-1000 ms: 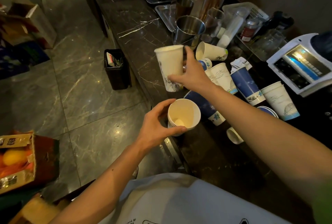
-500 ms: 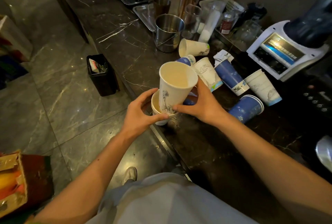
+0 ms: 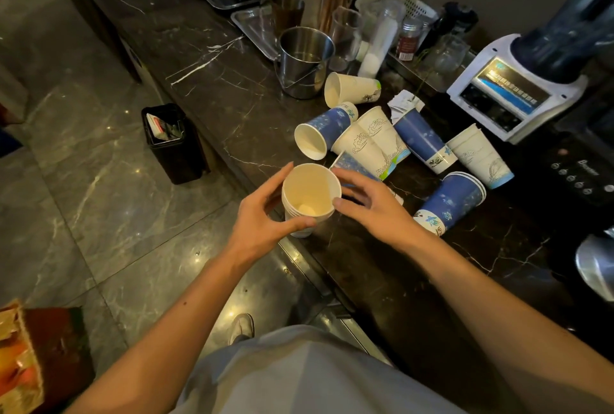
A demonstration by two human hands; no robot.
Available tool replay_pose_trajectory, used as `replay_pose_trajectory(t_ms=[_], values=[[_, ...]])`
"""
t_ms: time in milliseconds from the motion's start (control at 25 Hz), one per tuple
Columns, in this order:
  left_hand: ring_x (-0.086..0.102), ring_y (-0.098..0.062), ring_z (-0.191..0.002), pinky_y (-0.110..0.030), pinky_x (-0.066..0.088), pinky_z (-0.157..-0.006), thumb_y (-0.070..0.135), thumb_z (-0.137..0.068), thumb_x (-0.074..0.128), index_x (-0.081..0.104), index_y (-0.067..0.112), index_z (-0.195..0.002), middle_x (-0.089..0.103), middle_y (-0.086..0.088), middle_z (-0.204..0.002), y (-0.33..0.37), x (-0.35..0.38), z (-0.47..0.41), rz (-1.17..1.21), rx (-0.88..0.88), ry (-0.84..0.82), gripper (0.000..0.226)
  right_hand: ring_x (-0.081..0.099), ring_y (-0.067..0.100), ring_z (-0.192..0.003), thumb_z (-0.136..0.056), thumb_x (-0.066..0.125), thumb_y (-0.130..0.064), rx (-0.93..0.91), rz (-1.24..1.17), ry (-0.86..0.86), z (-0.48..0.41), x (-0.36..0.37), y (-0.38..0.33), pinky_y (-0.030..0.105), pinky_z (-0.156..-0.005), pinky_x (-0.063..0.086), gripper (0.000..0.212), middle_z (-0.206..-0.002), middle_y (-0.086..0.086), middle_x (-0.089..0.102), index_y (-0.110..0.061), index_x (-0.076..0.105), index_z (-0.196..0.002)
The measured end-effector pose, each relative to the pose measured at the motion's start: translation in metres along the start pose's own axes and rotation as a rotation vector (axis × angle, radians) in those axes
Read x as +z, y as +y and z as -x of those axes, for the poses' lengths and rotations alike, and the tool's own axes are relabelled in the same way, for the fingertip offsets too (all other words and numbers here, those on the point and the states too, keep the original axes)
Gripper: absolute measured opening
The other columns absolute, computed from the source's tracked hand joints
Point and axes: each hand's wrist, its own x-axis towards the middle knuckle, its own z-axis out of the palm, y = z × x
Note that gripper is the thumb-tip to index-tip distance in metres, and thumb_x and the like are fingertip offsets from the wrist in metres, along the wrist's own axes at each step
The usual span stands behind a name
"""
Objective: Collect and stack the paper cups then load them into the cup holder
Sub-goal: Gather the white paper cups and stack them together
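Note:
My left hand (image 3: 262, 219) grips a stack of white paper cups (image 3: 310, 196) at the counter's front edge, mouth up. My right hand (image 3: 368, 204) rests beside the stack with fingers spread, thumb touching the rim. Loose cups lie on their sides behind: a blue cup (image 3: 324, 129), a white printed cup (image 3: 368, 144), a white cup (image 3: 350, 89) by the bucket, a blue cup (image 3: 422, 139), a white nested pair (image 3: 478, 156) and a blue nested stack (image 3: 448, 202). A clear tube with white cups (image 3: 378, 44) leans at the back.
The black marble counter (image 3: 206, 48) carries a steel bucket (image 3: 304, 61), glasses, a metal tray (image 3: 255, 28), a white basket (image 3: 408, 4) and a blender base (image 3: 508, 94) at right. A black bin (image 3: 172, 144) stands on the floor left of the counter.
My right hand brought a white cup down and pushed it into the cup held by my left hand. The right hand has since loosened and sits beside the stack.

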Motion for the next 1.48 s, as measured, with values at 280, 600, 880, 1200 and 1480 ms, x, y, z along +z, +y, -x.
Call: replay_pose_trajectory(t_ms=[280,600,880,1200,1480], values=[[0.055,0.003,-0.124,-0.021,0.046,-0.104,0.033,-0.061,0.088,0.049,0.018,-0.143,0.059,0.014,-0.134,-0.002,-0.036,-0.031,-0.023,0.042,-0.052,0.092,0.049,0.013,-0.132,-0.091,0.065,-0.009,0.020,-0.042,0.121,-0.021,0.019,-0.013,0.029,-0.106,0.044,0.055,-0.142,0.000,0.052,-0.019,0.046,-0.142],[0.055,-0.004,-0.126,-0.028,0.048,-0.106,0.038,-0.065,0.087,0.046,0.021,-0.144,0.056,0.008,-0.140,0.001,-0.064,-0.080,-0.082,0.067,-0.033,0.091,0.049,0.019,-0.127,-0.088,0.070,-0.023,0.163,0.279,0.562,-0.079,-0.021,-0.012,0.034,-0.106,0.042,0.059,-0.138,0.006,0.053,-0.015,0.045,-0.141],[0.052,0.009,-0.122,-0.016,0.045,-0.102,0.041,-0.065,0.084,0.044,0.031,-0.141,0.052,0.022,-0.133,0.005,-0.060,-0.105,-0.105,0.019,0.036,0.086,0.041,0.029,-0.134,-0.086,0.067,-0.042,0.317,0.779,0.263,-0.144,-0.065,0.015,0.043,-0.108,0.036,0.076,-0.148,0.012,0.040,-0.015,0.031,-0.148],[0.051,0.003,-0.127,-0.019,0.045,-0.104,0.029,-0.070,0.087,0.043,0.028,-0.143,0.053,0.019,-0.138,0.000,-0.072,-0.120,-0.148,0.002,-0.030,0.086,0.043,0.030,-0.132,-0.083,0.067,-0.051,0.250,0.860,0.307,-0.147,-0.073,0.021,0.044,-0.102,0.040,0.080,-0.144,0.010,0.046,-0.021,0.030,-0.148],[0.050,0.001,-0.129,-0.018,0.043,-0.104,0.036,-0.069,0.085,0.043,0.028,-0.143,0.052,0.016,-0.140,-0.006,-0.086,-0.138,-0.125,0.046,-0.191,0.085,0.044,0.021,-0.131,-0.079,0.073,-0.050,0.064,0.539,0.759,-0.101,-0.079,-0.026,0.043,-0.106,0.041,0.085,-0.146,0.003,0.043,-0.025,0.030,-0.149]])
